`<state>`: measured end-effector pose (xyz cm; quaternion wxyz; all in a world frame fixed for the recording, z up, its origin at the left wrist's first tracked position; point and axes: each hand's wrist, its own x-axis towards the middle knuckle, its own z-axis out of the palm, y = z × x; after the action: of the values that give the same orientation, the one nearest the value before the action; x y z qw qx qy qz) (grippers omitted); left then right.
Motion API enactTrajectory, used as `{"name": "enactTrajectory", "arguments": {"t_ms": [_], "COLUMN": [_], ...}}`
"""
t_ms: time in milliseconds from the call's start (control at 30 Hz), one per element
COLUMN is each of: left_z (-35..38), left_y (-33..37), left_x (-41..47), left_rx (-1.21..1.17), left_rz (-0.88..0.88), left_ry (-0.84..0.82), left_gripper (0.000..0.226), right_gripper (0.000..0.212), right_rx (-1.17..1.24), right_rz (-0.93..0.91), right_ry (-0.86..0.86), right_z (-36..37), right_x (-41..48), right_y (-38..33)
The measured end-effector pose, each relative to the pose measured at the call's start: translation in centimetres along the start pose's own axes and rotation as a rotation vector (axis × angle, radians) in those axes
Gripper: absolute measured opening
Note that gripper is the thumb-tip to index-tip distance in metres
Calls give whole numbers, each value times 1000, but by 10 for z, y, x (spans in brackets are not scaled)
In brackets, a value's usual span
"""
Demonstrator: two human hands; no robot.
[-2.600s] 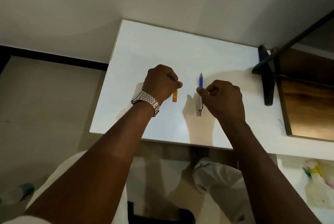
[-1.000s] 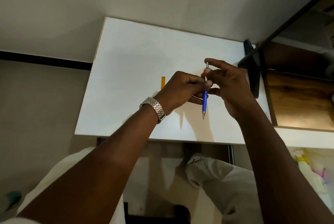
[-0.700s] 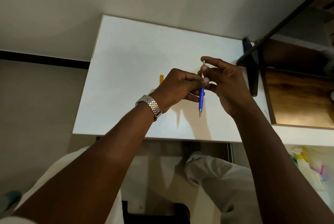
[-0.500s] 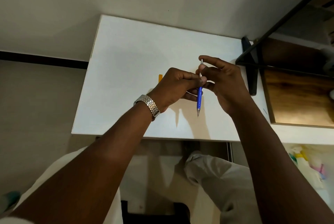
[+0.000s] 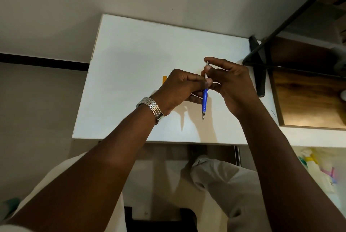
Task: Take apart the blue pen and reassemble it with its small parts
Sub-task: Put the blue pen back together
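The blue pen (image 5: 204, 100) hangs nearly upright above the white table (image 5: 134, 59), silver tip pointing toward me, silver top end up. My left hand (image 5: 179, 91), with a metal watch on the wrist, pinches the pen's middle with fingertips. My right hand (image 5: 230, 86) grips the upper silver part, one finger resting on the top end. An orange piece (image 5: 164, 79) lies on the table just left of my left hand, mostly hidden behind it.
A black metal stand (image 5: 260, 71) and a diagonal black bar rise at the table's right. A brown wooden board (image 5: 309, 100) lies beyond them. My knees in light trousers are below the table's near edge.
Earlier the pen lay on the table and my left hand held the orange piece. Now the orange piece lies on the table and both hands hold the lifted pen, almost still over the last second.
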<state>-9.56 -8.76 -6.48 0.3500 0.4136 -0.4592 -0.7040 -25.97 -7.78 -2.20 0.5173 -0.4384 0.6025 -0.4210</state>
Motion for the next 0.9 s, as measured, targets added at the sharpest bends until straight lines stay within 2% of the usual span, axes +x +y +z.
{"name": "enactTrajectory", "arguments": {"t_ms": [900], "left_z": [-3], "left_y": [3], "left_x": [-1], "left_rx": [4], "left_rz": [8], "left_ry": [-7], "left_gripper": [21], "right_gripper": [28], "right_rx": [-11], "right_rz": [-38], "right_ry": [-4], "right_z": [4], "right_x": [0], "right_y": [2]}}
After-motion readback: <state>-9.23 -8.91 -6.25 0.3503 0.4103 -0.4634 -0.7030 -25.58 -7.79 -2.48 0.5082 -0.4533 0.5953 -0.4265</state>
